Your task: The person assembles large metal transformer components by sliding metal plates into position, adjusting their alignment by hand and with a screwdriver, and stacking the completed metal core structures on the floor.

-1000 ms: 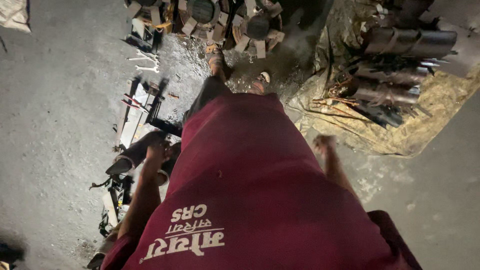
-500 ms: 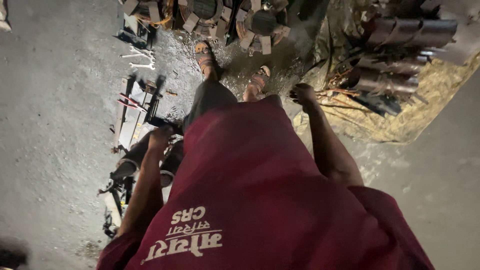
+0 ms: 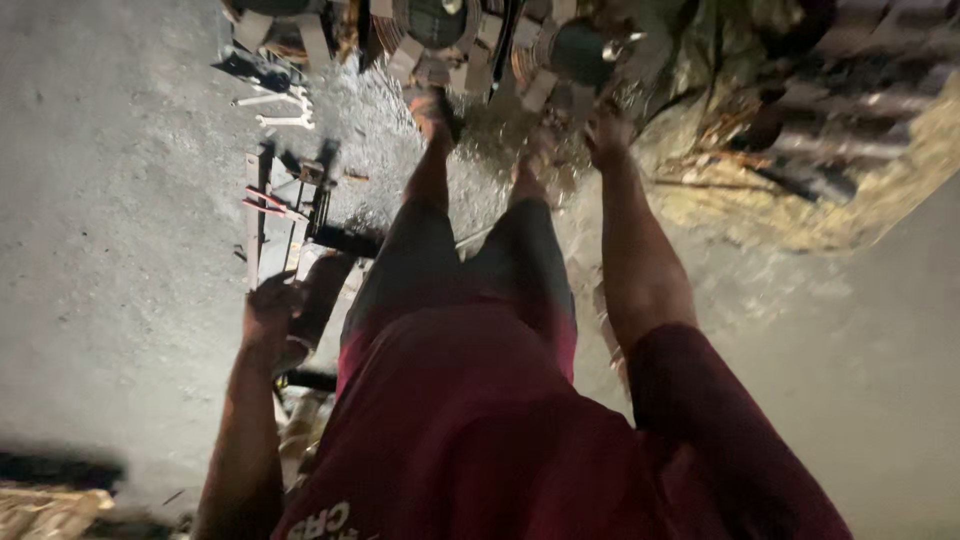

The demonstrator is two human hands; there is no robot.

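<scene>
Seen from my own head, looking straight down: my dark red shirt (image 3: 480, 430) fills the lower half of the view, with my legs in dark shorts (image 3: 470, 260) running up the middle toward my sandalled feet on a grey concrete floor (image 3: 110, 220) that glistens near my toes.

Across the top edge stands a row of round, dark metal parts ringed with pale blocks (image 3: 440, 30), set side by side; to the right of them a heap of dark cylinders lies on a mound of yellowish debris (image 3: 830, 170), blurred.

My right arm stretches forward and my right hand (image 3: 607, 130) reaches the rightmost round part (image 3: 580, 50), fingers up against its lower edge. The blur hides whether they grip it, so I cannot tell how far the hand is closed.

My left arm hangs at my side. My left hand (image 3: 272, 310) is curled around a dark cylindrical piece (image 3: 322, 290), held just above a low metal frame with red-handled tools (image 3: 275, 210) lying on it, left of my legs.

Beyond that frame, two pale spanners (image 3: 280, 108) lie on the floor, well apart from either hand.
</scene>
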